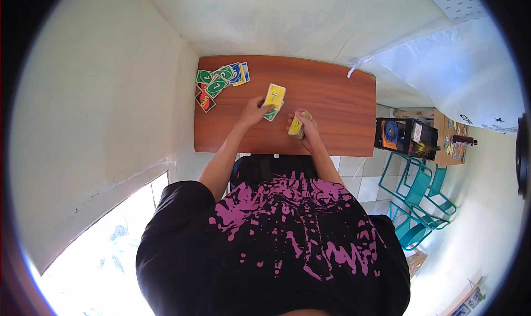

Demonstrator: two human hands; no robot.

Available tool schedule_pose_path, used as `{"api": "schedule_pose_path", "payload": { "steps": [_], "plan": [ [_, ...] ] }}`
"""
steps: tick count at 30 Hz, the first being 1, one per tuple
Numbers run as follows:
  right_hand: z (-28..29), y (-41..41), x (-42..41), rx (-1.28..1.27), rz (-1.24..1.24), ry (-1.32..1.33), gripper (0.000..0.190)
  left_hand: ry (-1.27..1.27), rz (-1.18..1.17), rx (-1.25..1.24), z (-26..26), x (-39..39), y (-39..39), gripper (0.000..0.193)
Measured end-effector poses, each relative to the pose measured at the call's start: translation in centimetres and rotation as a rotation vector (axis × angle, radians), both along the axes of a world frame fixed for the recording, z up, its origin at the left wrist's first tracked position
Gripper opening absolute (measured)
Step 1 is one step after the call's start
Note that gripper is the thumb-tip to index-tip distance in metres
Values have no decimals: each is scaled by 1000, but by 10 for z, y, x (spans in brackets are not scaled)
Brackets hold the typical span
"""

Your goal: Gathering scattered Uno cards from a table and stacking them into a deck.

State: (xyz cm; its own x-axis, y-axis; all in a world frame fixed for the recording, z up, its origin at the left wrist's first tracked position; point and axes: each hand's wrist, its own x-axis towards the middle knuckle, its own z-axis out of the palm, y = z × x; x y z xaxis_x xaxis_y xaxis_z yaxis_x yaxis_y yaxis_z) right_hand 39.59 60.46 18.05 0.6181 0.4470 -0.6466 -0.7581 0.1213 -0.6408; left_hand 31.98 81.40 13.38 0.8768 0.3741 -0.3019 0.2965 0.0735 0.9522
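Note:
Pinched by my left hand (pixel 251 112) is a yellow UNO card (pixel 275 93) with a 7 on its face, held near the middle of the table. Part of a green card (pixel 271 115) shows under it; whether that one is also held or lies on the wood I cannot tell. My right hand (pixel 311 130) grips a thick stack of cards (pixel 296 124), thumb along its side, a yellow card facing up. Spread over the table's far left corner are several loose cards: green cards (pixel 216 86), blue cards (pixel 235 72) and a black card back (pixel 205 101).
The brown wooden table (pixel 332 104) meets the wall at its left and far sides. Right of it stand a black open-framed case (pixel 406 137), teal metal chairs (pixel 417 187) and another table (pixel 452 125) with small items. Translucent plastic sheeting (pixel 452 67) hangs at the upper right.

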Motion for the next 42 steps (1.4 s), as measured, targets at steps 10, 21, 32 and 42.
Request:
{"api": "schedule_pose_path", "payload": {
  "steps": [10,21,32,42],
  "plan": [
    [2,31,7,241,102,-144,51,148,-365,-193,43,-36,-13,24],
    [3,41,11,187,211,42,30,-109,219,-457,34,-34,12,11],
    [6,47,16,204,228,73,49,-252,206,141,76,-6,-31,46],
    [0,44,21,167,486,191,36,-227,-248,348,87,-11,-14,65]
  ]
}}
